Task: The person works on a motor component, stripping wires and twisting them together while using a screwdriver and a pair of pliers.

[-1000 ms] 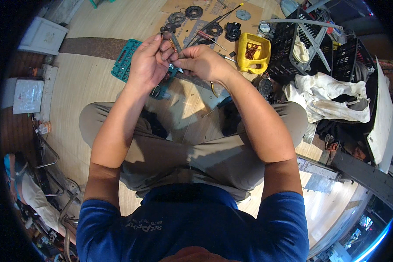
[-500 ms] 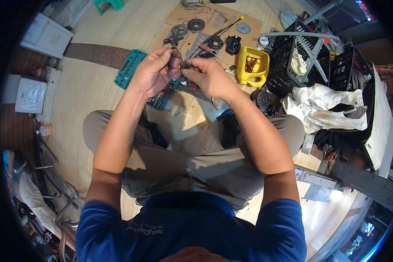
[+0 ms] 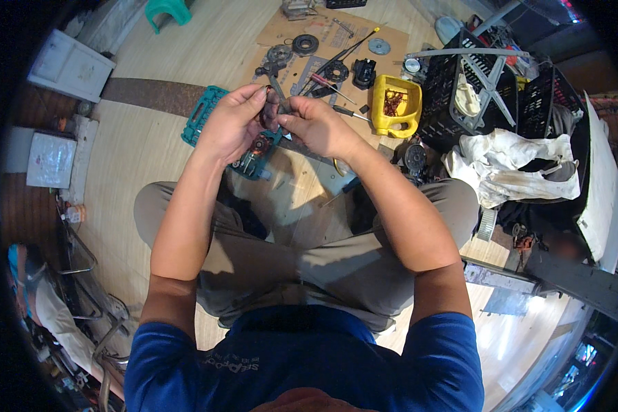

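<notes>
The left hand (image 3: 235,122) pinches a small copper-coloured bit (image 3: 270,90) at its thumb tip. The right hand (image 3: 321,127) has its thumb and finger bent close beside it; I can't tell if they grip anything. A round coppery part (image 3: 259,145) shows just below the left fingers, near the green case (image 3: 198,121). It looks like fine finger work on the bit, which seems to call for a steady left pinch and gentle right fingers.

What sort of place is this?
Probably a repair workshop: a red-handled screwdriver and round mechanical parts lie on cardboard, with a teal tool case nearby.
</notes>
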Available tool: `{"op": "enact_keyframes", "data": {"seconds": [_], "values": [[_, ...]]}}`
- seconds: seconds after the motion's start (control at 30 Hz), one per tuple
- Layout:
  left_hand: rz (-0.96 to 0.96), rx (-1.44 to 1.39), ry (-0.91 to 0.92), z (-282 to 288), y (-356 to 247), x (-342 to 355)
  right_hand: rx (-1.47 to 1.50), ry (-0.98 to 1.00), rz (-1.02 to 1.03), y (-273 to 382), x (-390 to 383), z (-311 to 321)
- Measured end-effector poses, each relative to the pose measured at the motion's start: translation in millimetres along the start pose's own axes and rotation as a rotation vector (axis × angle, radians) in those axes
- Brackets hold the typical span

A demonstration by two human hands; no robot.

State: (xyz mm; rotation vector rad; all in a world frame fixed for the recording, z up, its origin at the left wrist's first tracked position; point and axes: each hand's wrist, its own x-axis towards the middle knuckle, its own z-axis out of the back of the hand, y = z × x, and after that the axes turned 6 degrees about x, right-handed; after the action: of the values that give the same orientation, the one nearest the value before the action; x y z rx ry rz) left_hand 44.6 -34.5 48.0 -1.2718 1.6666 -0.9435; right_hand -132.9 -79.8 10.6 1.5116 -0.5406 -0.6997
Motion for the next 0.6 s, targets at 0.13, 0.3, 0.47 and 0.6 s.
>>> {"op": "enact_keyframes", "data": {"seconds": [0.13,0.3,0.47,0.6], "values": [[0.001,0.000,-0.044,4,2,0,-0.019,-0.025,0.047,10,-2,-6],[0.006,-0.066,-0.156,-4,3,3,-0.054,-0.015,-0.034,10,-1,-2],[-0.092,-0.195,-0.002,11,-6,2,0.163,0.205,-0.168,19,-9,2],[0.115,0.021,0.203,1,-12,-8,-0.278,0.184,0.190,16,-6,20]]}}
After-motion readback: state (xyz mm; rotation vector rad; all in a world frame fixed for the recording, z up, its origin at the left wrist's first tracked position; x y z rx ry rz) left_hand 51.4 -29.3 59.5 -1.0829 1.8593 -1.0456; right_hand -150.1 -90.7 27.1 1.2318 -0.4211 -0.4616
